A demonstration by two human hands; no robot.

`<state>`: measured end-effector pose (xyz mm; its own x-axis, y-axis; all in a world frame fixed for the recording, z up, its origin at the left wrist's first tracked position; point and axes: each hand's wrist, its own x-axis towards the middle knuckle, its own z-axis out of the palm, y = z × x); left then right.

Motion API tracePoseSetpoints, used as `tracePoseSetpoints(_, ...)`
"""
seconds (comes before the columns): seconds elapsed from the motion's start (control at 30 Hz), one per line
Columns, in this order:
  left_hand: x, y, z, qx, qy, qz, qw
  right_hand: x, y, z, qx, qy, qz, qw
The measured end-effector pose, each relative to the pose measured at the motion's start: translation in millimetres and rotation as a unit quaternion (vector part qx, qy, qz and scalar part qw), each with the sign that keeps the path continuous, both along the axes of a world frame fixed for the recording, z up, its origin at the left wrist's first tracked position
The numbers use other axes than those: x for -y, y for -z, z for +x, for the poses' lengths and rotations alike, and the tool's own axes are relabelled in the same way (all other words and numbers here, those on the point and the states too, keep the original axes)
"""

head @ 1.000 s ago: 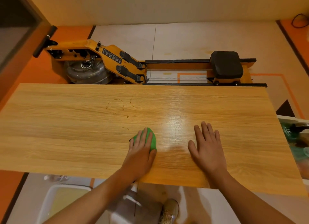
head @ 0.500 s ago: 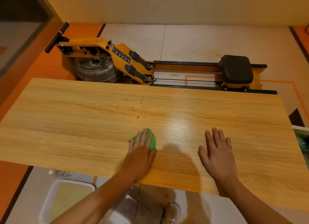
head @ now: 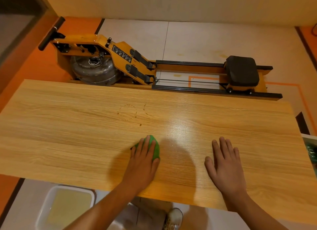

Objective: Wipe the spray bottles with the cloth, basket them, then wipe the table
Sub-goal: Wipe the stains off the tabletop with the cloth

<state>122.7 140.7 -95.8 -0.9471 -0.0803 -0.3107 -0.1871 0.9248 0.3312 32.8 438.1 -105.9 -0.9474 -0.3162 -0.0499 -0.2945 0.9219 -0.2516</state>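
Green cloth (head: 155,148) lies bunched on the pale wood-grain table (head: 68,135), near the front edge and a little left of the middle, pinned under the left hand (head: 143,162). That hand lies palm down with straight fingers laid over the cloth and pointing to the far side, the thumb along the cloth's right edge; nothing is curled round it, the fingers only press. The right hand (head: 224,162) rests flat on the bare wood well to the right of the cloth, palm down, fingers straight and slightly spread, thumb out to the left, holding nothing. Both forearms come in from the near edge, slanting toward each other. Farther back on the table, left of a bright glare patch, faint ring marks (head: 127,112) show in dotted brown. The only writing in sight is on a black label (head: 122,54) on the orange rower (head: 82,41) that lies on the floor beyond the far edge: white lines of print, too small to read, and no brand can be made out. The rower has a clear round tank (head: 96,72) at its left end and a black seat (head: 241,70) at the right on a rail. On the floor at the near left stands a white tub (head: 51,192) with a yellowish inside, and a shoe (head: 174,217) shows under the table's near edge. At the right edge of the view a white-rimmed container (head: 308,137) is cut off; something green sits in it, too blurred to name.
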Motion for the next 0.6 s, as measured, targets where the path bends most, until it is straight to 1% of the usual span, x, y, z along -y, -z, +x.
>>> tracePoseSetpoints(0.07, 9.0, 2.6, -27.2, -0.017, -0.006, -0.004, 1.0, -0.7, 0.4, -0.9, 0.002, 0.001, 0.002, 1.0)
tracePoseSetpoints(0.13, 19.3, 5.7, -62.0, -0.027, -0.032, 0.001, 0.999, -1.1, 1.2, -1.1, 0.004, 0.0, 0.006, 1.0)
tracePoseSetpoints(0.23, 29.6, 4.0, -108.9, -0.008, -0.056, 0.004, 0.998, -1.9, 1.5, -2.7, 0.006, -0.001, 0.007, 1.0)
tracePoseSetpoints(0.3, 30.2, 1.8, -120.6, -0.001, -0.056, 0.01, 0.998, -2.2, 1.3, -2.9, 0.006, -0.003, 0.005, 1.0)
tracePoseSetpoints(0.37, 28.1, -0.1, -109.7, -0.004, -0.053, 0.011, 0.999, -1.8, 0.4, -1.5, 0.006, -0.002, 0.004, 1.0)
tracePoseSetpoints(0.53, 5.0, -7.7, -37.6, 0.013, -0.004, 0.01, 1.0, -2.1, 1.7, -0.2, 0.01, 0.0, 0.006, 1.0)
tracePoseSetpoints(0.6, 4.1, -6.6, -37.5, 0.014, -0.008, 0.008, 1.0, -2.4, 1.8, -1.9, 0.011, 0.0, 0.01, 1.0)
